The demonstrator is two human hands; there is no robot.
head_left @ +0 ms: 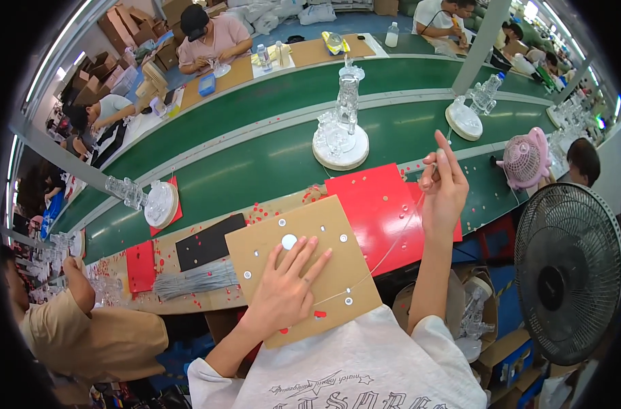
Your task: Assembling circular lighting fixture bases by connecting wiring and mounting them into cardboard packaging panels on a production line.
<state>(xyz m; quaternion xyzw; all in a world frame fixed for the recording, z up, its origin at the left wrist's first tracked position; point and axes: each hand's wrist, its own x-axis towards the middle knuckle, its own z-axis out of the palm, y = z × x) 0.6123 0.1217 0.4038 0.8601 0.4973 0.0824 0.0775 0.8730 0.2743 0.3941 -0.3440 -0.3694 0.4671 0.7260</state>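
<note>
A square brown board (351,266) with several small metal eyelets or screw heads and a white round spot lies tilted in front of me, partly over the bench edge. My left hand (286,290) rests on it, palm down with fingers stretched out. Up at the right, my right hand (446,187) pinches a thin pale cord (396,244), index finger pointing upward. The cord sags from those fingers down to the board, ending near my left hand. Glossy red sheets (378,211) lie under and beyond the board.
Thin grey wires (194,279) lie bundled left of the board beside a black panel (211,240). Clear glass pieces on round white bases (341,150) stand along the green conveyor (256,160). A pink fan (525,160) and a large black fan (569,273) are at right. Other people sit around.
</note>
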